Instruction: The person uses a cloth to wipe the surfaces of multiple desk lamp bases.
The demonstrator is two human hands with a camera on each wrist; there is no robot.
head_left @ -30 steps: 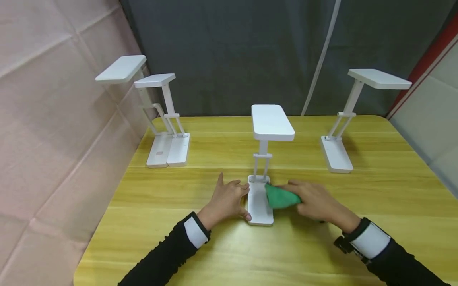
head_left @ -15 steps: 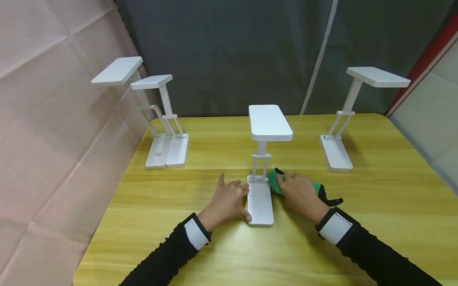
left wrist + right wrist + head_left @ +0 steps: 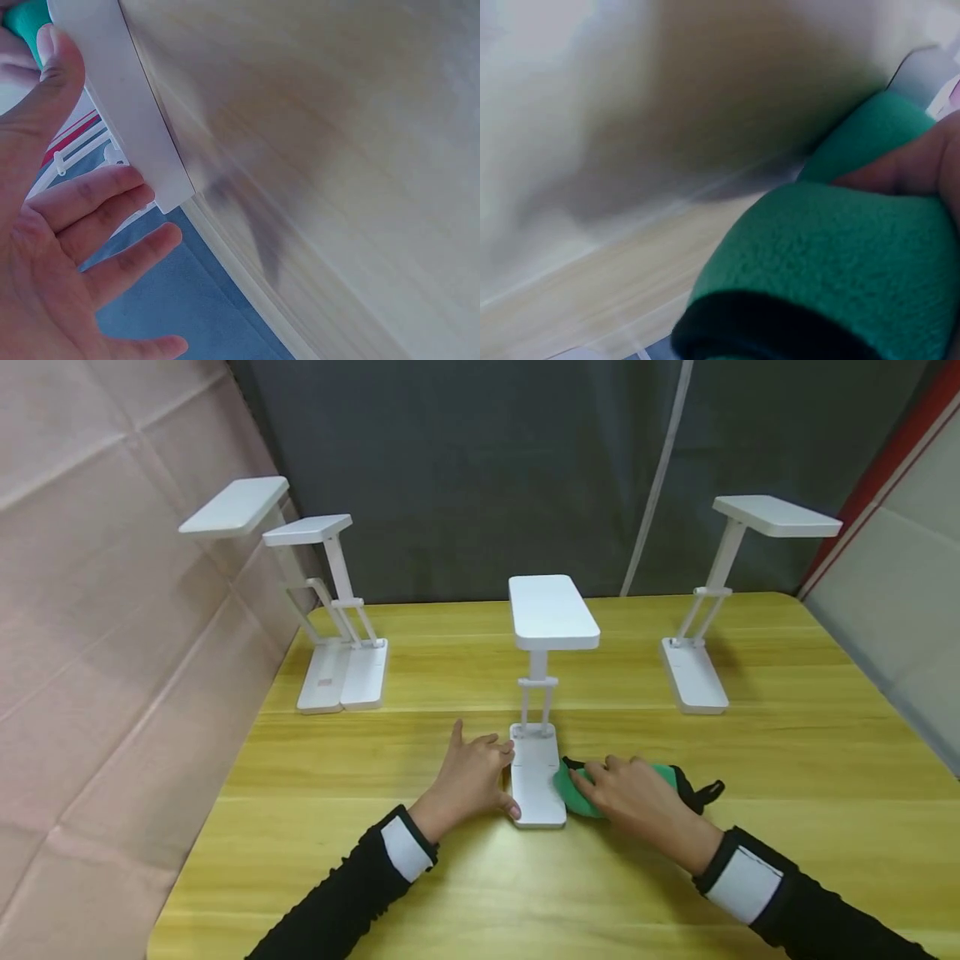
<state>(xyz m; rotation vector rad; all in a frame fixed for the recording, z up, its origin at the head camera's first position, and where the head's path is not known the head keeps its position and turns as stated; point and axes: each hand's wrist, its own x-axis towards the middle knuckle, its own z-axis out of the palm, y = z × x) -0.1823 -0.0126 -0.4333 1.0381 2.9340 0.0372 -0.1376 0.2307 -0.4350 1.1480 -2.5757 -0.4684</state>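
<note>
On the wooden table (image 3: 442, 906) we list one white folding stand (image 3: 555, 612), upright, well apart from the back edge, with wood surface reaching from it to the right-hand stand (image 3: 724, 557) and to the paired stands (image 3: 365, 675) by the left edge. We record the left hand (image 3: 467, 783), fingers spread, touching the base's left side, and the right hand (image 3: 643, 800) clamped on a green cloth (image 3: 583, 806) against its right side. We note a rectangular base, thin struts, a flat round-cornered top; fuzzy cloth, black trim and loop.
</note>
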